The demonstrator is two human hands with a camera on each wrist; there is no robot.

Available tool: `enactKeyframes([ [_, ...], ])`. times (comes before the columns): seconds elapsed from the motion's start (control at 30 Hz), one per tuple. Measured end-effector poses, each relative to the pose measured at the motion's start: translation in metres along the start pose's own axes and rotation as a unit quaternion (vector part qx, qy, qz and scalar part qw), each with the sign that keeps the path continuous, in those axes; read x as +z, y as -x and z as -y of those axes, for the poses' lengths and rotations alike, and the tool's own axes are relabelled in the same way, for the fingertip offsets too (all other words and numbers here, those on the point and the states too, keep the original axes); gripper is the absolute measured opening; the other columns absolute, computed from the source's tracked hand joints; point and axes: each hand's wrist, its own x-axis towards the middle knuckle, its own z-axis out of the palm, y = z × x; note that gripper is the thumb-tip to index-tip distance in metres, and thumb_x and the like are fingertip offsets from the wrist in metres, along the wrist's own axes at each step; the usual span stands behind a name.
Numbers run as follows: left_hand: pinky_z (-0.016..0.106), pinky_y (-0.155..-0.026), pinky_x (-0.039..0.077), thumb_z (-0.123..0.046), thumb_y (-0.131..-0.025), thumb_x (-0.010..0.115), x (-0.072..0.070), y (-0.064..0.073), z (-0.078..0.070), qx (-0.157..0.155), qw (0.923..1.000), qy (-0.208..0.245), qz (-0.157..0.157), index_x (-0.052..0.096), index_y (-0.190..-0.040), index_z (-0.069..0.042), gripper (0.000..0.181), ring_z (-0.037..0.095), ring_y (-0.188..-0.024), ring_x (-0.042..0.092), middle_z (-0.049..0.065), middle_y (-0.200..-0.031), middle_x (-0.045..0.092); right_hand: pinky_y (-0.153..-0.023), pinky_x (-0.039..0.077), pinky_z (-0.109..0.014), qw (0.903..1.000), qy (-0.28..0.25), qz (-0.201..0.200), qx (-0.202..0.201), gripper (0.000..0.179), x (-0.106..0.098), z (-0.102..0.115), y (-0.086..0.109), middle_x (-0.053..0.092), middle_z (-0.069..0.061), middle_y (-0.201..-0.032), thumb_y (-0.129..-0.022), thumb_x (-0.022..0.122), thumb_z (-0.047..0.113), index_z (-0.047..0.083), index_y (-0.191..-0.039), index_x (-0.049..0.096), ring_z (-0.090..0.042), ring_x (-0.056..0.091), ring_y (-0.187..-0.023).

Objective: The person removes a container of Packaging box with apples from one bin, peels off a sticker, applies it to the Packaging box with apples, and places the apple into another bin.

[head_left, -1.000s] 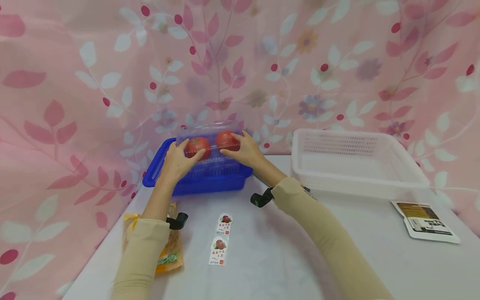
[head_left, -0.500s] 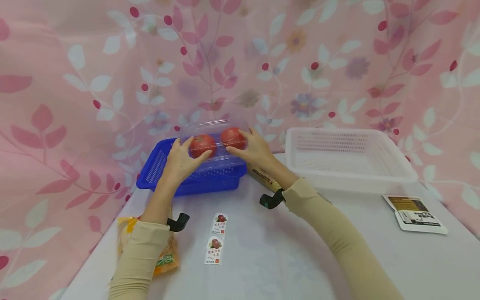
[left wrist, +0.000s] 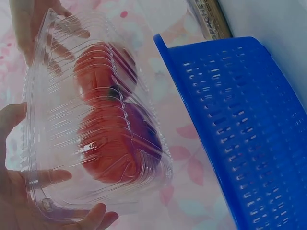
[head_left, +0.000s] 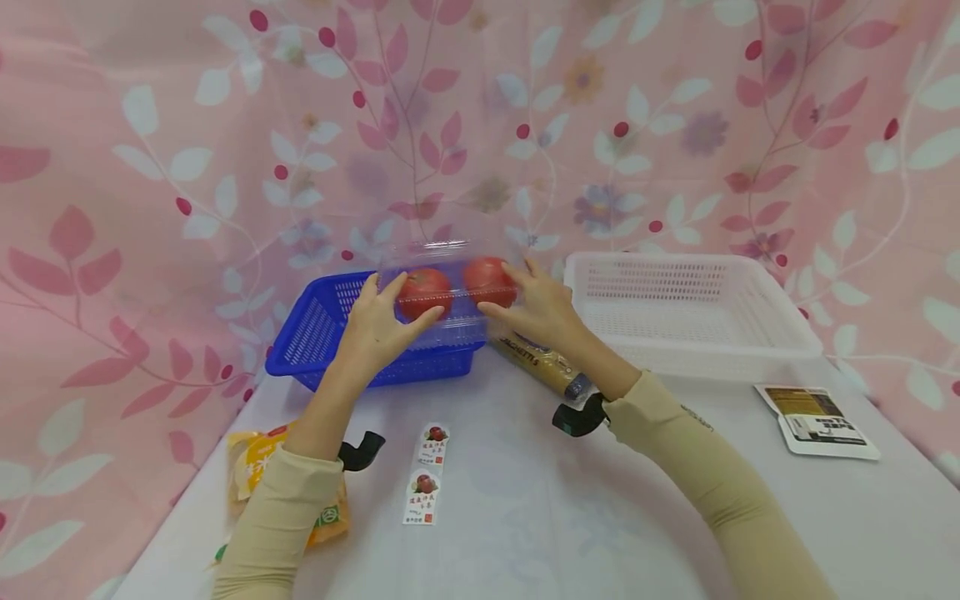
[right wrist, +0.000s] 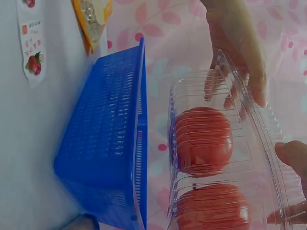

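Both hands hold a clear plastic clamshell box (head_left: 459, 310) over the blue basket (head_left: 303, 333). Two red tomatoes (head_left: 424, 292) show through its ridged plastic. My left hand (head_left: 375, 329) grips the box's left end, thumb along the near side. At the opposite end, my right hand (head_left: 546, 310) has its fingers and thumb around the edge. The left wrist view shows the box (left wrist: 57, 148) beside the basket's rim (left wrist: 192, 112), with a gap between them. In the right wrist view the tomatoes (right wrist: 204, 141) lie side by side inside the box, whose lid looks closed.
A spaghetti packet (head_left: 542, 363) lies right of the blue basket. Behind the right arm stands a white basket (head_left: 697, 360). A flat pouch (head_left: 823, 423) rests at far right. An orange food bag (head_left: 251, 475) lies under the left forearm, near two apple-printed labels (head_left: 424, 487).
Both hands have carried the box with the tomatoes to the right across the blue basket. More of the basket's left side and of the spaghetti packet shows. The head view has shifted slightly.
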Motion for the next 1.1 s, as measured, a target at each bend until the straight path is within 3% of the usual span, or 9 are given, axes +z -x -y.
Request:
enactKeyframes([
  [0.4, 0.061, -0.087, 0.038, -0.068, -0.075, 0.055, 0.003, 0.022, -0.018, 0.035, 0.9992, -0.005, 0.017, 0.037, -0.141, -0.012, 0.088, 0.05, -0.126, 0.028, 0.027, -0.145, 0.019, -0.092, 0.025, -0.064, 0.9999, -0.01, 0.0, -0.01, 0.072, -0.011, -0.01, 0.037, 0.029, -0.021, -0.144, -0.079, 0.062, 0.055, 0.013, -0.136, 0.045, -0.043, 0.036, -0.125],
  [0.57, 0.059, -0.084, 0.04, -0.063, -0.078, 0.057, 0.008, 0.034, -0.027, 0.05, 0.9986, -0.004, 0.018, 0.037, -0.141, -0.011, 0.084, 0.05, -0.125, 0.03, 0.027, -0.145, 0.02, -0.091, 0.026, -0.064, 0.9999, -0.011, -0.003, -0.008, 0.068, -0.022, -0.014, 0.053, 0.03, -0.022, -0.143, -0.078, 0.065, 0.051, 0.015, -0.133, 0.048, -0.037, 0.05, -0.113],
  [0.63, 0.058, -0.083, 0.042, -0.061, -0.078, 0.057, 0.011, 0.039, -0.032, 0.054, 0.9984, -0.002, 0.017, 0.038, -0.14, -0.012, 0.082, 0.05, -0.124, 0.032, 0.027, -0.145, 0.021, -0.09, 0.027, -0.064, 0.9998, -0.013, -0.006, -0.017, 0.066, -0.026, -0.017, 0.06, 0.03, -0.023, -0.143, -0.078, 0.067, 0.047, 0.013, -0.132, 0.049, -0.034, 0.056, -0.105],
  [0.9, 0.054, -0.079, 0.045, -0.059, -0.079, 0.058, 0.02, 0.06, -0.046, 0.079, 0.9969, -0.007, 0.008, 0.041, -0.139, -0.013, 0.077, 0.048, -0.12, 0.038, 0.026, -0.144, 0.024, -0.084, 0.034, -0.062, 0.9959, -0.006, -0.044, -0.079, 0.062, -0.039, -0.03, 0.092, 0.038, -0.026, -0.137, -0.077, 0.072, 0.036, 0.006, -0.128, 0.053, -0.038, 0.06, -0.097],
  [1.1, 0.055, -0.077, 0.046, -0.057, -0.079, 0.06, 0.03, 0.075, -0.053, 0.105, 0.9943, -0.011, -0.017, 0.046, -0.135, -0.014, 0.072, 0.048, -0.118, 0.042, 0.027, -0.141, 0.029, -0.089, 0.031, -0.064, 0.9974, -0.001, -0.03, -0.066, 0.062, -0.048, -0.033, 0.113, 0.038, -0.025, -0.137, -0.076, 0.073, 0.035, 0.008, -0.129, 0.053, -0.043, 0.049, -0.112],
])
